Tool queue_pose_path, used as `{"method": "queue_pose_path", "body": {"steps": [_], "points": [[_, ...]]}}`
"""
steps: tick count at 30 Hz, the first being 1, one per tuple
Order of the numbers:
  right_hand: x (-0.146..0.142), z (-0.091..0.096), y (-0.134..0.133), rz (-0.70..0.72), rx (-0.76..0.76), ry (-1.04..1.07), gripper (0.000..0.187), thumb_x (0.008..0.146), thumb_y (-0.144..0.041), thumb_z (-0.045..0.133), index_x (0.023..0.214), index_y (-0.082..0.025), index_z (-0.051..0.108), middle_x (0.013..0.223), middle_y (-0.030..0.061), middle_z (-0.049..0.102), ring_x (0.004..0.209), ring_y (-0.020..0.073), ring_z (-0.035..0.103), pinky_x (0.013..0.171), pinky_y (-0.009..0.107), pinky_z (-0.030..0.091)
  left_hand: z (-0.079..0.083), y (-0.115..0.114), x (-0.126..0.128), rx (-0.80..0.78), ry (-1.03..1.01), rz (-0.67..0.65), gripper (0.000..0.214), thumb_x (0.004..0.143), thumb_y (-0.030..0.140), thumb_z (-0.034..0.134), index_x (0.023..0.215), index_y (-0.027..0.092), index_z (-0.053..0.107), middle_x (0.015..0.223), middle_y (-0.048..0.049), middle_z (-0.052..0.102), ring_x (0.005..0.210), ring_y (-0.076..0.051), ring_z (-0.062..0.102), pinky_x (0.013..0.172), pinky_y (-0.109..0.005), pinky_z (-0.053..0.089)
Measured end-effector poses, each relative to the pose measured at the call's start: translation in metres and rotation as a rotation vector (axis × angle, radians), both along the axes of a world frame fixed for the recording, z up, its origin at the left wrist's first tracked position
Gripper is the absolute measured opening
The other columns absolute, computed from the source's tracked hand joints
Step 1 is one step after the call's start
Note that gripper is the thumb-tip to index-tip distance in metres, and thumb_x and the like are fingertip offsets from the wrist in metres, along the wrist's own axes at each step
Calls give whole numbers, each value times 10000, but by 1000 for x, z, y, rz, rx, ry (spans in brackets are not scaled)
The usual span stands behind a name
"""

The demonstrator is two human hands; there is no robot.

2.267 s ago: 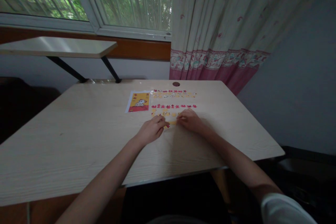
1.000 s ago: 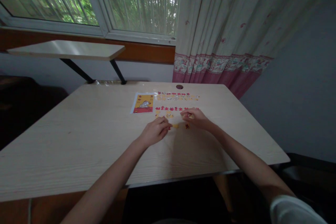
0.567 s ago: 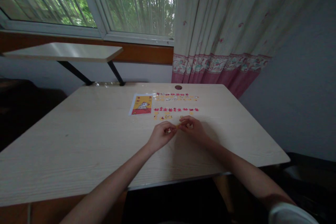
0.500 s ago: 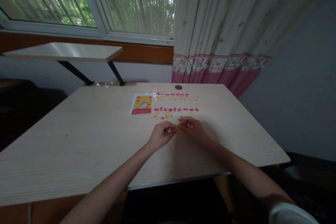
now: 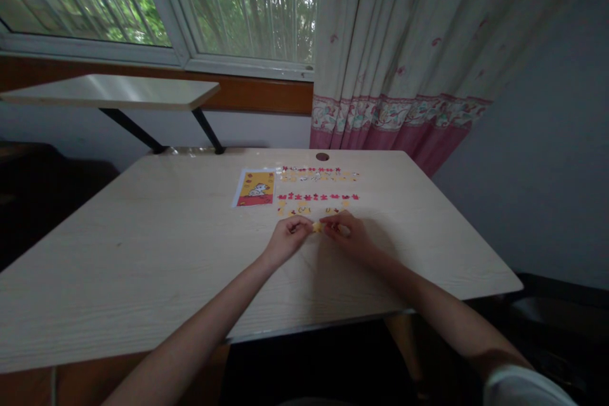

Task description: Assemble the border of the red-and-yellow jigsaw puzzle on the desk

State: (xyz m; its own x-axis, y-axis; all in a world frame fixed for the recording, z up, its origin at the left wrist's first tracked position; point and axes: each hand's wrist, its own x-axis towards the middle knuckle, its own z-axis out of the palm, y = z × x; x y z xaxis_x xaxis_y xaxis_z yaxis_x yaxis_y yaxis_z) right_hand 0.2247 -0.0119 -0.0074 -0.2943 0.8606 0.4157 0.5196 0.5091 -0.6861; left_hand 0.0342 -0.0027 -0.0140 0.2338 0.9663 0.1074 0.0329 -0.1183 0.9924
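Observation:
A small yellow jigsaw puzzle piece [image 5: 317, 227] sits between my two hands, just above or on the table. My left hand [image 5: 288, 238] pinches its left side between thumb and fingertips. My right hand [image 5: 346, 231] is closed in a pinch at its right edge. Beyond my fingers lie rows of loose puzzle pieces: a line of red pieces [image 5: 318, 197], yellow pieces [image 5: 303, 210] below it, and mixed red, yellow and white pieces [image 5: 314, 176] farther back. To their left lies a picture card [image 5: 255, 189] with a white animal on yellow and red.
The pale wooden table [image 5: 143, 254] has a round cable hole [image 5: 322, 157] near its back edge. A raised shelf [image 5: 114, 90] on dark legs stands at the back left. Behind are a window [image 5: 247, 6] and a floral curtain [image 5: 399, 44].
More of the yellow puzzle piece shows between my fingertips, as my left hand has shifted slightly left. The view has moved a little; the rows lie the same.

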Motion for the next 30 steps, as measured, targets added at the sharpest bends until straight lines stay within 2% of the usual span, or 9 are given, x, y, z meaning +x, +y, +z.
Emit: {"method": "queue_pose_path", "body": {"steps": [5, 12, 14, 18, 20, 22, 25, 30], "points": [[-1, 2, -1, 6, 64, 66, 164, 812, -301, 601, 940, -233, 678, 763, 29, 652, 687, 137, 572, 684, 286, 455, 4, -2, 1, -6, -27, -2, 164, 659, 295, 627, 643, 132, 629, 602, -6, 608, 541, -103, 506, 531, -212, 376], [2, 5, 2, 33, 222, -56, 140, 796, -341, 630, 855, -229, 689, 719, 24, 661, 711, 151, 576, 728, 311, 428, 2, -1, 0, 34, 33, -7, 203, 678, 332, 631, 650, 131, 629, 586, -6, 594, 517, -101, 483, 506, -208, 360], [1, 6, 0, 18, 180, -40, 142, 784, -351, 639, 839, -230, 689, 730, 24, 659, 704, 148, 573, 709, 301, 433, 0, -1, 0, 65, 69, -9, 205, 698, 334, 619, 661, 133, 635, 587, -7, 589, 514, -100, 477, 499, -207, 355], [-1, 6, 0, -11, -18, 42, 145, 789, -341, 622, 759, -210, 677, 687, 13, 648, 635, 126, 566, 619, 256, 439, -2, -1, 0, 170, 194, -13, 198, 744, 322, 593, 695, 138, 650, 593, -7, 578, 506, -97, 454, 474, -203, 336], [0, 7, 8, 17, -77, 76, 148, 784, -334, 619, 746, -201, 672, 692, 11, 656, 645, 124, 581, 615, 242, 445, 0, -1, -3, 250, 266, -6, 175, 772, 294, 570, 738, 147, 658, 639, -15, 600, 534, -104, 479, 493, -207, 362], [2, 9, 24, 65, -107, 63, 141, 780, -322, 617, 761, -194, 674, 724, 13, 672, 673, 123, 599, 639, 236, 452, 4, 0, -10, 370, 373, 1, 144, 796, 245, 543, 795, 163, 661, 734, -30, 631, 639, -127, 540, 587, -228, 420], [5, 12, 56, 130, -169, -75, 126, 776, -287, 616, 783, -180, 682, 756, 16, 690, 703, 123, 614, 670, 228, 450, 9, 3, -26, 522, 608, 25, 133, 811, 207, 514, 818, 175, 642, 808, -44, 630, 778, -164, 569, 715, -275, 446], [1, 13, 93, 149, -221, -312, 143, 793, -249, 586, 829, -160, 692, 823, 38, 705, 749, 132, 626, 691, 222, 433, 9, 8, -42, 558, 829, 84, 145, 828, 221, 475, 831, 177, 613, 838, -55, 621, 807, -179, 571, 726, -283, 456]]}}
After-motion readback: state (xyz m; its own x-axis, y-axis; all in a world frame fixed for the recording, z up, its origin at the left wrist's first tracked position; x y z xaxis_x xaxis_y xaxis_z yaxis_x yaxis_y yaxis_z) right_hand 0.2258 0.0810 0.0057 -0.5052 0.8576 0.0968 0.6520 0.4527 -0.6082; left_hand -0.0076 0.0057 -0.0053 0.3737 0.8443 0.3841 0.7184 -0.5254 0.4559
